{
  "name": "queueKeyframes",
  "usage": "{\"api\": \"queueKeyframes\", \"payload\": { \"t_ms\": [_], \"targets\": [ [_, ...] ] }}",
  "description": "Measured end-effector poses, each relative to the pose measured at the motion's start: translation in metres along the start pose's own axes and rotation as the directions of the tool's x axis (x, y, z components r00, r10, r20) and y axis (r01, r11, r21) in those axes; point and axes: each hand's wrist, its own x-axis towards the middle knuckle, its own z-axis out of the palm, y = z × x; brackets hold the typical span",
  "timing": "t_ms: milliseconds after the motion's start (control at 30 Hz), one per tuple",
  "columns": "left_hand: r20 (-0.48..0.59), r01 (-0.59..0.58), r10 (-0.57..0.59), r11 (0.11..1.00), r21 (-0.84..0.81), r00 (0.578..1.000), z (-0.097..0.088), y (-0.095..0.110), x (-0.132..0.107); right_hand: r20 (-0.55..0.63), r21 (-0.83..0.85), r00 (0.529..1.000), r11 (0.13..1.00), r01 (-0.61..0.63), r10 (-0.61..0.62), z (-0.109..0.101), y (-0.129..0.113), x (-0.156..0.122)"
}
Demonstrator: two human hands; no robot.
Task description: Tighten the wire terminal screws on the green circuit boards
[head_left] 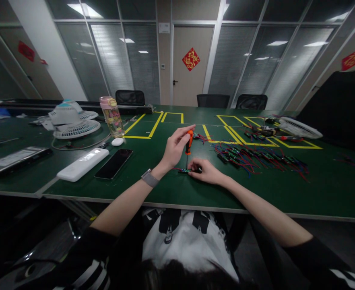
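Observation:
My left hand (pixel 176 146) is closed around the handle of an orange and black screwdriver (pixel 189 144). The screwdriver stands upright, and its thin shaft runs down to a small green circuit board (pixel 183 171) on the table. Pinched at the board's right end, the fingers of my right hand (pixel 204 170) hold it against the surface. Part of the board is hidden behind those fingers. Whether the tip sits in a screw is too small to tell. Just beyond my left hand lies another small board with red and blue wires (pixel 199 137).
To the right, several wired circuit boards (pixel 256 156) lie in a heap. A phone (pixel 114 164), a white power bank (pixel 83 164), a water bottle (pixel 112 117) and a white fan (pixel 75 121) stand or lie at left. Yellow tape (pixel 155 125) marks the green table (pixel 153 189).

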Motion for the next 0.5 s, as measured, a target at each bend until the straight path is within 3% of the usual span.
{"api": "queueKeyframes", "payload": {
  "t_ms": [200,367,500],
  "targets": [
    [-0.005,0.024,-0.024,0.994,-0.105,1.0,0.0007,0.0013,-0.0002,0.002,0.013,1.0,1.0,0.009,-0.009,0.0007,0.0025,0.0001],
    [-0.05,-0.025,0.028,0.999,0.041,0.998,0.0008,0.0033,-0.0016,0.009,0.014,1.0,1.0,-0.016,0.016,-0.0002,0.001,-0.0003],
    [-0.028,-0.022,0.024,0.998,0.051,0.999,-0.0002,0.0026,-0.0007,0.013,0.01,0.999,1.0,-0.029,0.029,-0.001,-0.0006,-0.0002]
  ]
}}
